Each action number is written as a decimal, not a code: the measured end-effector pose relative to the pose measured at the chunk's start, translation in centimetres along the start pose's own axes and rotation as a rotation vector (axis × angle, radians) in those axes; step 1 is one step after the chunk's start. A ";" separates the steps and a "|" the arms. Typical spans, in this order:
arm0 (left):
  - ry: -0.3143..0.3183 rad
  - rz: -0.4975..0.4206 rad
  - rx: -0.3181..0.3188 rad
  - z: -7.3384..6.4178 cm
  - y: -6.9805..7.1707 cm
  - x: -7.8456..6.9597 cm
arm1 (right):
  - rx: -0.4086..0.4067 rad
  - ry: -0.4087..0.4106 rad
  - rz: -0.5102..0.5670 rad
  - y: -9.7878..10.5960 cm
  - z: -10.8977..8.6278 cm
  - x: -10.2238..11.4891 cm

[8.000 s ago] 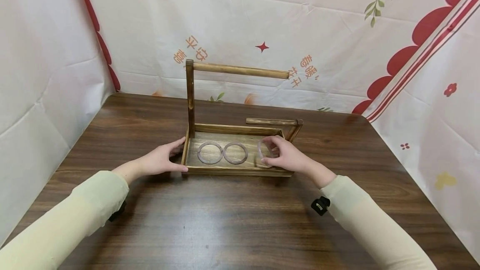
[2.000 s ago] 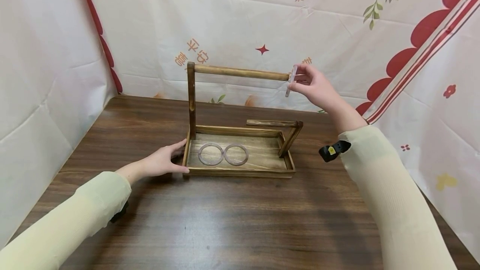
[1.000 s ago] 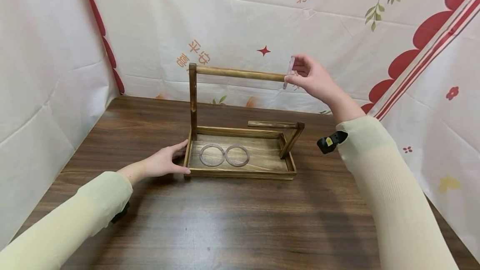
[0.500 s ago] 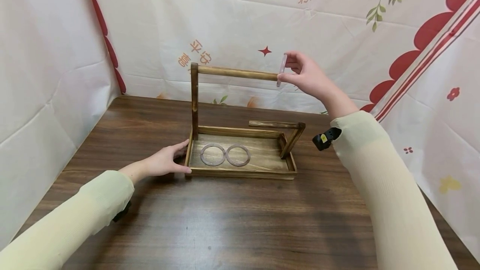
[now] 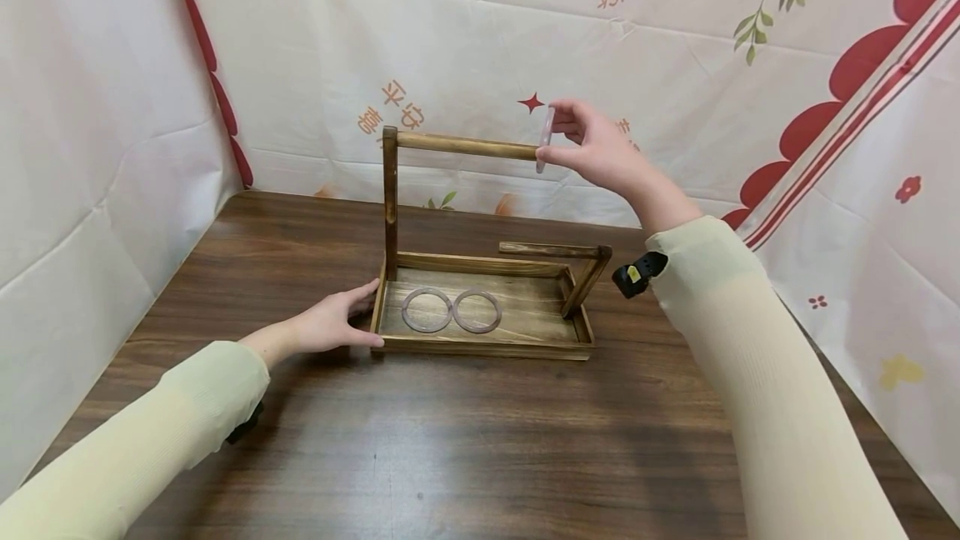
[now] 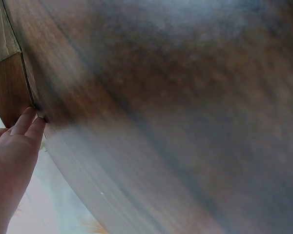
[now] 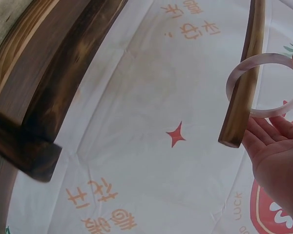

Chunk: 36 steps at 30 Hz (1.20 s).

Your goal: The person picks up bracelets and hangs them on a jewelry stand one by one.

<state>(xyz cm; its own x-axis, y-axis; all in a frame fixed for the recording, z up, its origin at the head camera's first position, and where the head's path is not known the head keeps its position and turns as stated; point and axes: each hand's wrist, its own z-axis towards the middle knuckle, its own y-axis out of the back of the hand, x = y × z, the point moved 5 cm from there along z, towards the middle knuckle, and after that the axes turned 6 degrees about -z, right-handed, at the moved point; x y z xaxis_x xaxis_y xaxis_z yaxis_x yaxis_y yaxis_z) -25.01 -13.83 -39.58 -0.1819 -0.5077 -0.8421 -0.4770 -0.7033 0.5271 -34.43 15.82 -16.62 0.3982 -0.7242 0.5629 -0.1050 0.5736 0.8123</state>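
Note:
A pale lilac bangle (image 5: 546, 138) is pinched upright between the thumb and fingertips of my right hand (image 5: 603, 148). In the right wrist view the tall post's wooden bar (image 7: 245, 97) passes through this bangle (image 7: 268, 58), and the bar's free end sticks out beyond it. My left hand (image 5: 322, 325) rests against the left end of the wooden display tray (image 5: 480, 347), thumb at the front corner. In the left wrist view its straight fingers (image 6: 24, 122) touch the tray's side. Two more bangles lie flat side by side in the tray, a left bangle (image 5: 427, 330) and a right bangle (image 5: 477, 331).
A shorter wooden arm (image 5: 555, 250) on a slanted post (image 5: 583, 286) rises from the tray's right end, below my right hand. The tall post (image 5: 391, 207) stands at the left end. The brown table (image 5: 480, 440) meets a printed white cloth (image 5: 300, 40) behind.
My right hand has lifted the bangle from the tray to the tall bar's free end, then moved left along the bar with it. My left hand has stayed at the tray.

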 end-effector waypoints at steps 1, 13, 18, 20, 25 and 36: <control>0.000 0.000 0.001 0.0 0.0 0.0 | 0.003 0.000 0.000 -0.1 0.1 0.1; -0.008 -0.005 0.003 0.0 0.0 0.1 | 0.025 0.019 -0.021 -0.7 0.6 1.1; -0.007 0.001 -0.001 0.0 0.0 0.1 | 0.033 0.032 -0.032 -0.9 0.8 1.5; -0.008 0.005 -0.007 0.0 0.0 0.1 | 0.032 0.041 -0.042 -1.0 0.9 1.6; -0.012 0.012 -0.011 0.0 0.0 0.0 | 0.031 0.056 -0.035 -1.3 1.1 1.9; -0.010 0.016 -0.005 0.0 0.0 0.0 | 0.048 0.070 -0.020 -2.0 1.4 2.6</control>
<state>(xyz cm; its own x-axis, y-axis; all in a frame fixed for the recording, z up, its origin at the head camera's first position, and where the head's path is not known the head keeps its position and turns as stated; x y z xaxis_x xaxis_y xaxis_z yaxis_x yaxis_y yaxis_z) -24.98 -13.84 -39.56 -0.1982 -0.5137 -0.8348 -0.4693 -0.6979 0.5409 -34.48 12.22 -16.55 0.4635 -0.7056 0.5360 -0.1394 0.5393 0.8305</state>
